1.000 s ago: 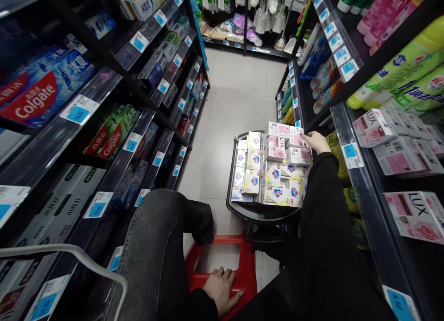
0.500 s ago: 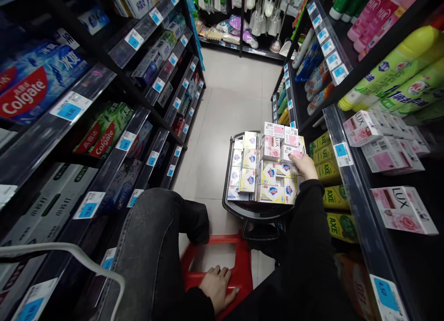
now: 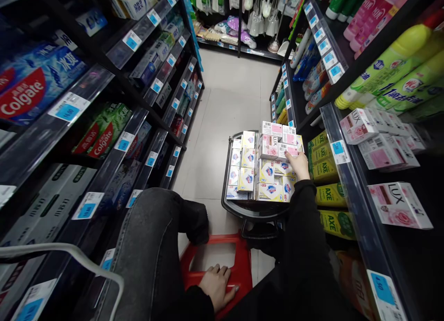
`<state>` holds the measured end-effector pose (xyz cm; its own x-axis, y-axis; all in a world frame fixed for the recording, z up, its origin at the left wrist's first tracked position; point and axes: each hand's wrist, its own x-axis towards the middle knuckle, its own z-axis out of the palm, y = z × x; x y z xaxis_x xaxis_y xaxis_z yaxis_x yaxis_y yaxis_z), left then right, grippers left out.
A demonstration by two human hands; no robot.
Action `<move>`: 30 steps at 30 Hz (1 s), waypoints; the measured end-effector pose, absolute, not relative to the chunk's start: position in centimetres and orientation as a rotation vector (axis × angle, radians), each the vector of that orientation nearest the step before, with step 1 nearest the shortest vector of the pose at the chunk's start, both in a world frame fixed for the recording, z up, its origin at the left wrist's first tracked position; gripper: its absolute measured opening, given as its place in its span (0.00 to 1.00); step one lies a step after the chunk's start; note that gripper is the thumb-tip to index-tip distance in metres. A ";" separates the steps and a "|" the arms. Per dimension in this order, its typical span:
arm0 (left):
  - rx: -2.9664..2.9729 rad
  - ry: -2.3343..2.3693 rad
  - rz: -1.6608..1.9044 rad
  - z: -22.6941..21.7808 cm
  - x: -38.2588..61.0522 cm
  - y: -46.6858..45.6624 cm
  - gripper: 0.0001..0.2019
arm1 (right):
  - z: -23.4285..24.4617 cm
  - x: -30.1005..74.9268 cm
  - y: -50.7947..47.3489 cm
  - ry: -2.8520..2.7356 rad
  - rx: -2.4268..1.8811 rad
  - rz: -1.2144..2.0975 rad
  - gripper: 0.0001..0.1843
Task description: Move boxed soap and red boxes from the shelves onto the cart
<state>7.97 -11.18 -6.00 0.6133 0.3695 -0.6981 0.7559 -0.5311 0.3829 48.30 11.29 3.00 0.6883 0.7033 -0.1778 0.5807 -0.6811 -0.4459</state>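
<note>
- Landmark: black cart (image 3: 243, 211), standing in the aisle ahead of the seated person; every place below is given from it.
- Soap-box stack (image 3: 267, 173): fills the cart's deck in tight rows, several layers high. White-and-yellow boxes (image 3: 247, 178) make up the lower and left part, with pink ones on top at the right. The packing is probably this close so that the boxes brace one another.
- Right hand (image 3: 297, 163): at the cart's right side, sleeve reaching forward. Its fingers are bent over the near edge of a pink LUX box (image 3: 286, 150) in the stack's upper layer. The thumb is hidden, so it cannot be told whether the hand clamps the box or only rests on it.
- Left hand (image 3: 217, 286): well back from the cart and far from the other hand. It lies palm down with fingers spread on the red stool (image 3: 243, 265), apparently to prop the body as it leans forward.
- Grey-trousered leg (image 3: 152, 247): left of the cart and nearer the camera, knee bent.
- Shelf LUX boxes (image 3: 398, 205): right of the cart and higher, lying flat behind a price rail.
- AXE packs (image 3: 331, 194): just right of the cart, on a low shelf.
- Colgate cartons (image 3: 24, 96): far left of the cart, on a tilted shelf facing the aisle.
</note>
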 end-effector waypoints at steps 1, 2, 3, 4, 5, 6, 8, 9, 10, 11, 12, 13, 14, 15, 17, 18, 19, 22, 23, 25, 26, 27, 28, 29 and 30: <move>2.150 0.882 -0.731 -5.9 8.0 -11.2 0.29 | 3.1 48.3 11.3 -0.996 -2.535 0.491 0.34; 2.149 0.882 -0.734 -5.9 8.0 -11.1 0.29 | 3.4 48.2 11.2 -0.979 -2.534 0.501 0.33; 2.151 0.880 -0.732 -5.9 8.0 -11.1 0.28 | 4.0 48.0 10.9 -0.956 -2.544 0.498 0.31; 2.155 0.877 -0.729 -6.0 8.0 -11.1 0.28 | 4.8 47.7 10.3 -0.934 -2.559 0.481 0.30; 2.162 0.871 -0.722 -6.1 7.9 -11.1 0.28 | 5.8 47.2 9.3 -0.927 -2.565 0.453 0.28; 2.169 0.867 -0.714 -6.3 7.9 -11.1 0.28 | 7.1 46.5 8.0 -0.942 -2.554 0.404 0.25; 2.189 0.865 -0.702 -6.8 7.8 -11.1 0.28 | 10.2 44.8 4.4 -0.977 -2.495 0.184 0.22; 2.198 0.864 -0.700 -7.0 7.8 -11.1 0.28 | 11.9 44.0 2.4 -0.961 -2.466 0.010 0.21; 2.204 0.860 -0.699 -7.1 7.8 -11.0 0.28 | 13.5 43.4 0.2 -0.855 -2.470 -0.222 0.22; 2.209 0.855 -0.698 -7.1 7.8 -11.0 0.28 | 14.9 43.1 -1.9 -0.719 -2.492 -0.428 0.23; 2.211 0.850 -0.696 -7.0 7.8 -11.0 0.28 | 16.1 43.4 -3.7 -0.571 -2.522 -0.593 0.27; 2.212 0.844 -0.692 -6.9 7.9 -10.9 0.29 | 17.1 44.1 -5.4 -0.454 -2.558 -0.686 0.30; 2.208 0.842 -0.689 -6.7 8.0 -10.9 0.30 | 17.7 45.1 -6.7 -0.392 -2.598 -0.692 0.33; 2.203 0.843 -0.685 -6.5 8.1 -10.8 0.31 | 18.0 46.5 -7.7 -0.379 -2.636 -0.633 0.34; 2.193 0.850 -0.684 -6.2 8.2 -10.7 0.32 | 18.2 49.1 -9.1 -0.455 -2.684 -0.458 0.29; 2.189 0.853 -0.687 -6.0 8.3 -10.7 0.32 | 18.1 50.1 -9.5 -0.504 -2.689 -0.397 0.25; 2.190 0.859 -0.688 -6.0 8.4 -10.8 0.32 | 18.1 50.6 -9.9 -0.547 -2.681 -0.378 0.22; 2.199 0.868 -0.672 -6.0 8.4 -10.9 0.33 | 18.1 49.3 -11.0 -0.585 -2.512 -0.476 0.21; 2.202 0.867 -0.662 -6.1 8.4 -11.0 0.34 | 18.0 48.2 -11.2 -0.593 -2.378 -0.477 0.23; 2.209 0.861 -0.642 -6.3 8.4 -11.1 0.35 | 17.1 45.5 -11.3 -0.619 -2.023 -0.323 0.27; 2.211 0.859 -0.636 -6.3 8.3 -11.1 0.35 | 16.2 44.1 -11.0 -0.632 -1.836 -0.163 0.29; 2.214 0.859 -0.633 -6.4 8.3 -11.1 0.35 | 15.0 42.9 -10.5 -0.629 -1.667 0.032 0.30; 2.216 0.858 -0.634 -6.5 8.2 -11.1 0.35 | 13.6 41.8 -9.8 -0.605 -1.526 0.233 0.31; 2.218 0.858 -0.636 -6.5 8.2 -11.1 0.35 | 12.0 41.0 -8.9 -0.565 -1.415 0.423 0.32; 2.218 0.857 -0.640 -6.5 8.2 -11.1 0.35 | 10.4 40.3 -7.9 -0.510 -1.334 0.582 0.33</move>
